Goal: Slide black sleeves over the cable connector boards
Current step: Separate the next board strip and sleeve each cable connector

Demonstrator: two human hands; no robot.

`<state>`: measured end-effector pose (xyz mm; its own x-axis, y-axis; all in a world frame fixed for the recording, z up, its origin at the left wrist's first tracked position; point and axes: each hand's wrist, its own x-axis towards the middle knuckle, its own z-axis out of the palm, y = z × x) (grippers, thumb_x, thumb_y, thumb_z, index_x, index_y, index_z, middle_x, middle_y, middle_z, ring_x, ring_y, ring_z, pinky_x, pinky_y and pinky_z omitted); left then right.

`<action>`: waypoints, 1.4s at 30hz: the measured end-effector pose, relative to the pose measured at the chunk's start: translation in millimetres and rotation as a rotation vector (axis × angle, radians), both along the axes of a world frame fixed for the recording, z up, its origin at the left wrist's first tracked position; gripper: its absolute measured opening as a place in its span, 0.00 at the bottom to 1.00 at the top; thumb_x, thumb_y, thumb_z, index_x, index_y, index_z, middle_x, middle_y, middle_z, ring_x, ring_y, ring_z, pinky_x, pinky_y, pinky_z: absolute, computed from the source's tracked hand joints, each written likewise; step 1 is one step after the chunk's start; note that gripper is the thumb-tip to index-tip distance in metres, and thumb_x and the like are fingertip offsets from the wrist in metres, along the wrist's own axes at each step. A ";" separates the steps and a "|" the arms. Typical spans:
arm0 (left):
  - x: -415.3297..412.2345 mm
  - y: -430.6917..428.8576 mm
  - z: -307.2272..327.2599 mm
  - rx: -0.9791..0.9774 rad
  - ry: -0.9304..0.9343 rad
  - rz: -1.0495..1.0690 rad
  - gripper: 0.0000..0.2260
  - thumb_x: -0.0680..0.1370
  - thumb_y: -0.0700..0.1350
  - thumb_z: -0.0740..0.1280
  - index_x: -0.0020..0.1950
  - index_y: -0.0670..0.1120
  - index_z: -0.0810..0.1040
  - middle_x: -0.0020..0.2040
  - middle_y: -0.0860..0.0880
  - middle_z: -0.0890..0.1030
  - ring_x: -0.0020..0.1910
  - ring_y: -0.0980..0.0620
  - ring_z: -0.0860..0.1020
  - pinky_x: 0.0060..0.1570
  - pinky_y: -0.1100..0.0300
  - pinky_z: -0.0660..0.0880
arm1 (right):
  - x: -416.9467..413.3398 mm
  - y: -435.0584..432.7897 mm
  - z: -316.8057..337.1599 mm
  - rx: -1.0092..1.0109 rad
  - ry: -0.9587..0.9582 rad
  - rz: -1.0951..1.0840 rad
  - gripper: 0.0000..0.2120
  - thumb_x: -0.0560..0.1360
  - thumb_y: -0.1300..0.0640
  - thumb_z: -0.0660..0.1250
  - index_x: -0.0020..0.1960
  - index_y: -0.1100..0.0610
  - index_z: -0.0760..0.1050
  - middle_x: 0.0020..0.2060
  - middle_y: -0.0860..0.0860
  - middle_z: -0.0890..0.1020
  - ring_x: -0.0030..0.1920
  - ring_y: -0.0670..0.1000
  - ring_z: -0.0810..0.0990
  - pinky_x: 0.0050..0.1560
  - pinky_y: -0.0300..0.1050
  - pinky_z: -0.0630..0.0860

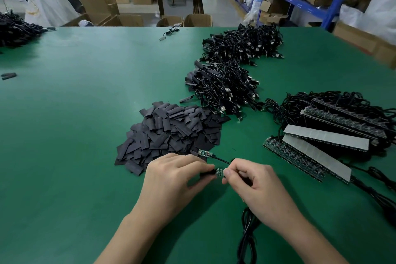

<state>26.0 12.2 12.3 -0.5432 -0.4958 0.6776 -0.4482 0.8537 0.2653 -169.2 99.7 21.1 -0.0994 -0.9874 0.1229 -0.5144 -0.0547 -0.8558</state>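
1. Two hands are being held close together, low over the green table [85, 113] near its front edge.
2. A black sleeve [207, 173] is being pinched in the grip of the left hand [171, 180], between thumb and fingertips, with its open end being pointed toward the right hand [255, 182].
3. A small green connector board [219, 172] is being pinched at its right end in the grip of the right hand. Its left end is being met by the mouth of the sleeve, and most of the board is being left uncovered.
4. A second connector board [205, 153], bare, is being shown just beyond the hands at the near edge of the sleeve pile [171, 133]. It is being joined to a thin black cable [222, 159] that is being led into the right hand.
5. The sleeve pile, a broad heap of flat black pieces, is being shown on the table just beyond the left hand.
6. Bundles of USB cables [222, 88] are being shown heaped farther back, right of centre.
7. Long LED strip boards [317, 152], some being covered by grey backing, are being shown stacked to the right, well apart from the hands.
8. A looped black cord [248, 233] is being shown on the table between the forearms, with its upper end being hidden under the right hand.
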 end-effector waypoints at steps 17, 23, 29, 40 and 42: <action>0.4 -0.6 -1.0 -0.037 -0.118 -0.003 0.05 0.77 0.53 0.75 0.49 0.54 0.87 0.46 0.59 0.85 0.43 0.57 0.83 0.41 0.56 0.78 | -1.6 0.9 -4.8 0.018 0.113 -0.029 0.14 0.80 0.47 0.66 0.39 0.53 0.78 0.23 0.42 0.68 0.24 0.44 0.64 0.29 0.35 0.63; -0.3 0.8 1.1 -0.038 -0.170 -0.002 0.05 0.76 0.53 0.75 0.48 0.53 0.87 0.45 0.59 0.84 0.42 0.56 0.83 0.41 0.56 0.79 | -2.3 0.1 -7.8 0.032 0.145 0.020 0.14 0.82 0.47 0.65 0.39 0.52 0.75 0.24 0.45 0.69 0.25 0.44 0.64 0.28 0.37 0.60; 0.2 0.7 1.6 -0.018 -0.192 -0.016 0.05 0.76 0.53 0.76 0.48 0.54 0.87 0.45 0.59 0.84 0.41 0.57 0.82 0.42 0.57 0.79 | -1.3 0.4 -8.2 0.041 0.152 0.018 0.14 0.81 0.47 0.66 0.39 0.52 0.76 0.24 0.45 0.69 0.25 0.44 0.63 0.28 0.37 0.61; -0.4 -1.6 1.2 -0.067 -0.237 -0.105 0.04 0.77 0.52 0.74 0.49 0.54 0.86 0.46 0.58 0.83 0.43 0.57 0.82 0.45 0.56 0.78 | -4.4 -1.2 -1.5 0.162 0.123 0.020 0.13 0.80 0.48 0.67 0.37 0.46 0.78 0.23 0.43 0.70 0.25 0.44 0.64 0.32 0.36 0.66; 0.0 -1.4 1.9 -0.062 -0.242 -0.111 0.04 0.77 0.52 0.73 0.49 0.54 0.86 0.45 0.58 0.83 0.42 0.56 0.81 0.45 0.56 0.78 | -4.5 -1.0 -2.7 0.154 0.135 0.006 0.12 0.80 0.48 0.67 0.38 0.47 0.78 0.23 0.43 0.71 0.25 0.44 0.64 0.32 0.36 0.66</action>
<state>26.1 10.9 14.2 -0.7414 -0.3860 0.5490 -0.3952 0.9122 0.1077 -173.7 98.7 18.4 -0.0859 -0.9961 -0.0181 -0.6249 0.0681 -0.7777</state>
